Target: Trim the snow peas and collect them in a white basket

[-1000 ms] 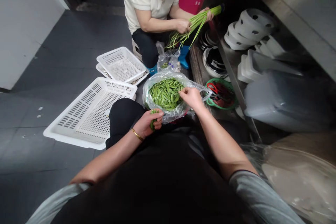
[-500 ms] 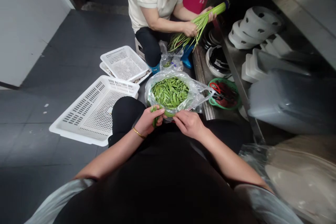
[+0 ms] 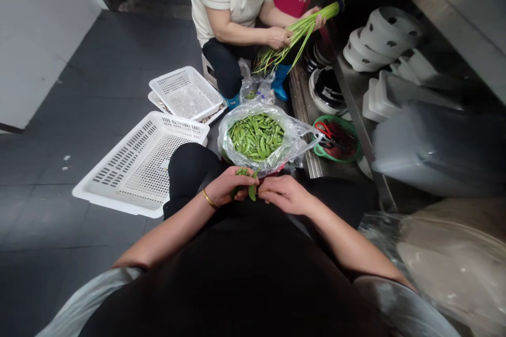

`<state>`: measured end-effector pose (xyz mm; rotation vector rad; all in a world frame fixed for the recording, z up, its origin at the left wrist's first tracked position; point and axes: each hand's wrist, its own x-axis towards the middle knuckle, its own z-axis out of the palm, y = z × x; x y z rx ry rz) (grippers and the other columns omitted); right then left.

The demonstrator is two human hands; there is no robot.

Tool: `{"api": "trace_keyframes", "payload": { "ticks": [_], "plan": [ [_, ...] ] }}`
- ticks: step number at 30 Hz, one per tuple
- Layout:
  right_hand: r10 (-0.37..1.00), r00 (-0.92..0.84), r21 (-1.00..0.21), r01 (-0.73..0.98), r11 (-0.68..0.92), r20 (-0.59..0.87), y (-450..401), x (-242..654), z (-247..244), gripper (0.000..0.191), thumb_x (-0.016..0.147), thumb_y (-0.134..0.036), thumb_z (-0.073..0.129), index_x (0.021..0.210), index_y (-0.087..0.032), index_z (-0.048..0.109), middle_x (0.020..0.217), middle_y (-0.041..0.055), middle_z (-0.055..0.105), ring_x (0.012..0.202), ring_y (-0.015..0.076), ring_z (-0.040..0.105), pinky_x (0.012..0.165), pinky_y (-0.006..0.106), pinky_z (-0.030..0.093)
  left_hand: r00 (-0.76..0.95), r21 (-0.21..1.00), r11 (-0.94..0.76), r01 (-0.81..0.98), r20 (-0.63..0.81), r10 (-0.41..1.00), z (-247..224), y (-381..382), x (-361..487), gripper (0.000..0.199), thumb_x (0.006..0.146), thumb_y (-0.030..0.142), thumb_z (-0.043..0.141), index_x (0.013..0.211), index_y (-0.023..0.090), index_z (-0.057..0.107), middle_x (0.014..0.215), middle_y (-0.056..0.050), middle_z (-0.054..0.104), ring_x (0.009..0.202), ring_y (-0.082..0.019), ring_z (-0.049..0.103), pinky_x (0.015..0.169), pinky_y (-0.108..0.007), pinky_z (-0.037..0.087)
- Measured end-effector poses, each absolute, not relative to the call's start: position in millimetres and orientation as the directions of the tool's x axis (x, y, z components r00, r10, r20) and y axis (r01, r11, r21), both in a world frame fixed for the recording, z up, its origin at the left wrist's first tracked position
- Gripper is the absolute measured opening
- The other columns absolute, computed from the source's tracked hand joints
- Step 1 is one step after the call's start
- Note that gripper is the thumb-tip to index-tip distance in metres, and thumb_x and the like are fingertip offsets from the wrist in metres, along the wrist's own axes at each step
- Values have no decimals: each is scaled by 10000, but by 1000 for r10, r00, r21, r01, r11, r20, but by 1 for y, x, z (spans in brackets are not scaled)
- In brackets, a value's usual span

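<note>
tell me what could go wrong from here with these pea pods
Pods poking from the left hand might slip out. The open plastic bag looks soft, so a knock could spill the heaped pods. Its handle, beside the red-handled tool in the green basket, might snag.

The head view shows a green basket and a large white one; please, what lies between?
Between the large white basket and the green basket, the head view shows the wearer's left knee, then the bag of green pods.
</note>
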<state>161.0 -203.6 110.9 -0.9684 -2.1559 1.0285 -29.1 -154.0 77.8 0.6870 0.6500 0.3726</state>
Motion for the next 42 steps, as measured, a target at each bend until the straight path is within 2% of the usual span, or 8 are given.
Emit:
{"api": "trace_keyframes", "payload": {
  "ticks": [8, 13, 17, 23, 29, 32, 36, 42],
  "plan": [
    [973, -148, -826, 515, 230, 178, -201, 210, 118, 212, 925, -337, 496, 823, -189, 609, 663, 4, 608, 595, 136, 574, 600, 260, 465, 777, 692, 719, -61, -419, 469, 79, -150, -35, 181, 644, 268, 685, 715, 101, 673, 497, -25, 574, 313, -41, 372, 304, -157, 220],
    [886, -390, -432, 773, 464, 251, -202, 181, 120, 360, 907, -349, 522, 1217, -166, 523, 1056, 130, 603, 901, 218, 588, 729, 313, 482, 796, 677, 736, -9, -441, 415, 75, -149, -33, 186, 630, 274, 671, 707, 105, 676, 493, -28, 573, 298, -53, 370, 296, -170, 209],
    [783, -607, -230, 750, 621, 134, -198, 163, 115, 246, 946, -203, 397, 867, -153, 624, 749, 76, 588, 692, 176, 549, 632, 282, 420, 773, 790, 604, 110, -450, 447, 80, -148, -35, 215, 654, 326, 686, 730, 126, 664, 490, -10, 562, 328, -66, 377, 326, -181, 239],
    [846, -505, -757, 483, 440, 169, -200, 163, 108, 289, 971, -266, 378, 771, -174, 565, 644, 8, 571, 609, 123, 548, 608, 229, 417, 736, 991, -35, 132, -75, 673, 94, -157, -34, 132, 680, 275, 724, 728, 155, 693, 632, -16, 628, 564, -96, 521, 559, -197, 397],
    [955, -288, -894, 408, 185, 66, -206, 182, 102, 280, 953, -333, 430, 826, -168, 617, 674, 1, 595, 593, 110, 563, 630, 228, 434, 315, 970, 186, -158, -129, 940, 84, -155, -32, 172, 748, 307, 660, 752, 149, 593, 662, -40, 667, 489, -119, 570, 459, -219, 417],
    [928, -361, -801, 581, 143, -96, -204, 213, 106, 266, 919, -352, 480, 840, -163, 649, 697, 12, 608, 595, 114, 558, 613, 228, 413, 158, 887, 248, -390, -201, 967, 78, -141, -40, 181, 732, 288, 649, 712, 148, 537, 643, -40, 668, 472, -130, 580, 418, -219, 416],
    [844, -370, -567, 818, 98, -388, -186, 228, 112, 256, 784, -368, 660, 966, -189, 660, 602, -31, 595, 530, 119, 531, 538, 215, 352, 335, 755, 491, -435, -371, 866, 72, -132, -46, 240, 661, 212, 678, 864, 116, 594, 710, -71, 694, 527, -144, 613, 436, -217, 446],
    [941, -237, -162, 966, 202, -240, -127, 163, 75, 187, 894, -283, 502, 964, -170, 633, 978, 91, 660, 831, 205, 621, 644, 250, 397, 511, 669, 606, -431, -373, 774, 72, -137, -43, 230, 629, 163, 731, 778, 133, 559, 624, -4, 611, 499, -95, 541, 454, -208, 446]
  ]
}}
